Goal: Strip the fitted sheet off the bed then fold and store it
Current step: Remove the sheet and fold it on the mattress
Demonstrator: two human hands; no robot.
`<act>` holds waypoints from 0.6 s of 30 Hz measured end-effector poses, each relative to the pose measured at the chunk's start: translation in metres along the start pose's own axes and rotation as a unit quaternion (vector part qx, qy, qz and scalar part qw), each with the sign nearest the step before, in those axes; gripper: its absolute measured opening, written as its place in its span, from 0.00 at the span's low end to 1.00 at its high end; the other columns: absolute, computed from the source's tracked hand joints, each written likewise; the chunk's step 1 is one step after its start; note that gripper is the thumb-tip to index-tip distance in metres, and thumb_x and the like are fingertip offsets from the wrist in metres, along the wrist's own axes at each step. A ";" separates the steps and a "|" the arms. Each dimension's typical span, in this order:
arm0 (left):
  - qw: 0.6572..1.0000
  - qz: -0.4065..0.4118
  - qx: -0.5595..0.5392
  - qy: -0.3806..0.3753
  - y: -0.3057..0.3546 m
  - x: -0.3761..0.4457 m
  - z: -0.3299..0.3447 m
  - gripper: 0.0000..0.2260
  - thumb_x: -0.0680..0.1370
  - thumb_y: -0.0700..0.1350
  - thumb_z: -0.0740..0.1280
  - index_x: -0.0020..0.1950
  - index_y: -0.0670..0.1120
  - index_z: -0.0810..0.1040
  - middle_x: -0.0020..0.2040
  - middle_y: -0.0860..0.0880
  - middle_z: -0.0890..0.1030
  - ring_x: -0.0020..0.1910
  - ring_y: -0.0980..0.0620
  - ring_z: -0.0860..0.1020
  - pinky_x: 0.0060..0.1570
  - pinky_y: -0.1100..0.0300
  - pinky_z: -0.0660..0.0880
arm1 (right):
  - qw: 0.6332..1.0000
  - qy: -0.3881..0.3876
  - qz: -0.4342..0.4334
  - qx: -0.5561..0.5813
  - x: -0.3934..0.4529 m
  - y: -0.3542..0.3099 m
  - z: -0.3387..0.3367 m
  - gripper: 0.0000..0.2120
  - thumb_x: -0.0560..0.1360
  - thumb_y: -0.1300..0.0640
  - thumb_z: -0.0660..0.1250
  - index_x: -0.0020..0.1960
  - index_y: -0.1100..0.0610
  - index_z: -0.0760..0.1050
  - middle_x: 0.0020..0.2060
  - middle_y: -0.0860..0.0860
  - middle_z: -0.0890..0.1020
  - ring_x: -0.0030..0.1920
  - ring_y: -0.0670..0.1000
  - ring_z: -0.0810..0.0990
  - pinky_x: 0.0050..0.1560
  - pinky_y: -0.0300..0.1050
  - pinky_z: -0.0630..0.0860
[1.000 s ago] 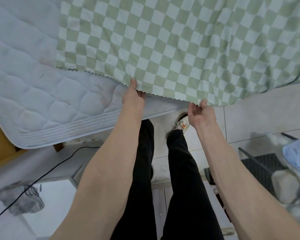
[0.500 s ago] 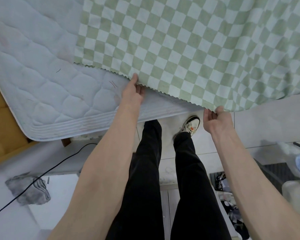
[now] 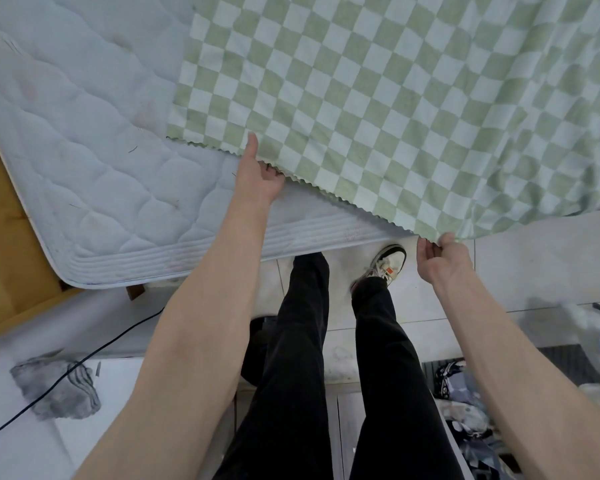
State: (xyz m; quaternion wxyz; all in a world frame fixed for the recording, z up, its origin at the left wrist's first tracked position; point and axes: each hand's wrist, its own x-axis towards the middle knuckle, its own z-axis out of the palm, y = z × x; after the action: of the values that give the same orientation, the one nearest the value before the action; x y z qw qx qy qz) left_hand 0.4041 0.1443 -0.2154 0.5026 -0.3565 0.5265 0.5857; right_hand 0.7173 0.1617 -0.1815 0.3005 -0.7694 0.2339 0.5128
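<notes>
Already the green-and-white checked fitted sheet with its zigzag-cut hem [image 3: 378, 109] lay peeled back from the near corner of the bed, covering the far and right part of the mattress and draping off its edge beyond the right hand. The left hand [image 3: 257, 178] grasped the hem, thumb laid on top of the cloth and fingers curled under it, just above the mattress surface. The right hand [image 3: 442, 256] pinched the same hem further along, past the mattress edge and over the floor, fingers bent round the cloth. To the left of the left hand the pale blue quilted mattress [image 3: 94, 161] lay bare, its rounded corner resting on a yellow-brown wooden bed frame [image 3: 4, 244]. Below and between the hands stood the person's legs in black trousers [image 3: 298, 358], with a white trainer [image 3: 387, 265] just left of the right hand on the pale tiled floor [image 3: 534, 265]. Well below the left forearm a crumpled grey cloth [image 3: 54, 388] lay under a thin black cable [image 3: 118, 337].
</notes>
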 end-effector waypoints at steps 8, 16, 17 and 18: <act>0.995 0.085 -0.023 0.050 0.066 0.015 -0.013 0.13 0.81 0.45 0.71 0.63 0.41 0.78 0.59 0.43 0.83 0.54 0.43 0.83 0.62 0.41 0.78 | 0.999 0.013 -0.009 -0.044 0.008 0.001 0.005 0.02 0.81 0.59 0.66 0.52 0.56 0.77 0.42 0.48 0.81 0.40 0.45 0.81 0.56 0.38 0.81; 0.992 0.102 0.035 0.066 0.130 0.035 -0.029 0.20 0.79 0.54 0.71 0.65 0.43 0.80 0.59 0.45 0.84 0.59 0.45 0.83 0.61 0.44 0.79 | 0.997 0.041 -0.013 -0.064 0.013 0.016 0.021 0.06 0.80 0.61 0.65 0.56 0.55 0.79 0.45 0.46 0.82 0.41 0.44 0.81 0.58 0.39 0.81; 0.991 0.097 0.049 0.074 0.133 0.038 -0.029 0.21 0.79 0.54 0.72 0.66 0.43 0.79 0.59 0.45 0.84 0.59 0.45 0.83 0.61 0.45 0.80 | 0.997 0.046 -0.014 -0.062 0.013 0.019 0.023 0.08 0.80 0.60 0.66 0.58 0.55 0.79 0.46 0.46 0.82 0.42 0.44 0.82 0.57 0.39 0.81; 0.990 0.091 0.063 0.084 0.137 0.042 -0.028 0.21 0.79 0.53 0.72 0.67 0.43 0.79 0.59 0.45 0.84 0.58 0.44 0.83 0.61 0.45 0.80 | 0.997 0.051 -0.015 -0.060 0.013 0.021 0.026 0.10 0.80 0.60 0.67 0.60 0.55 0.79 0.46 0.46 0.83 0.43 0.44 0.82 0.56 0.39 0.81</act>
State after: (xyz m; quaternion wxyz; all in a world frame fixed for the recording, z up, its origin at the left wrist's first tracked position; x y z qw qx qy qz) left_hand 0.2589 0.1344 -0.2251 0.4221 -0.3227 0.6332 0.5627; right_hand 0.6908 0.1643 -0.2065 0.2491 -0.8148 0.2060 0.4813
